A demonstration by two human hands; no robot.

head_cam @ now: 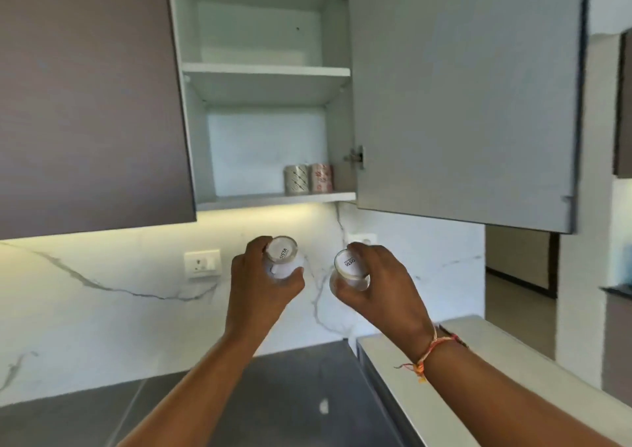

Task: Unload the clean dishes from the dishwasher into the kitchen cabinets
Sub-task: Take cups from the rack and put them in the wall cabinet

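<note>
Both hands raised in front of the marble backsplash (102,309), below the open wall cabinet (191,111).

Left hand (254,286): fingers and thumb curled round a clear left glass (282,255), its base tipped toward the camera, with a round white label on the base.

Right hand (379,282): same grip on a matching right glass (349,268), base also labelled and facing the camera. The two glasses are near each other, not touching. Thread bracelet (432,351) on the right wrist.

Cabinet door (461,97) swung open to the right. Upper shelf (266,69) holds nothing visible. Lower shelf (256,199) carries two patterned tumblers, a grey one (297,180) and a red-marked one (321,178), side by side at the right end and touching or nearly so. Both held glasses are well below this shelf.

Closed dark door (85,104) to the left. Wall socket (202,263) on the backsplash left of the hands. Light strip glows under the cabinets. Dark countertop (290,378) below the forearms.
</note>
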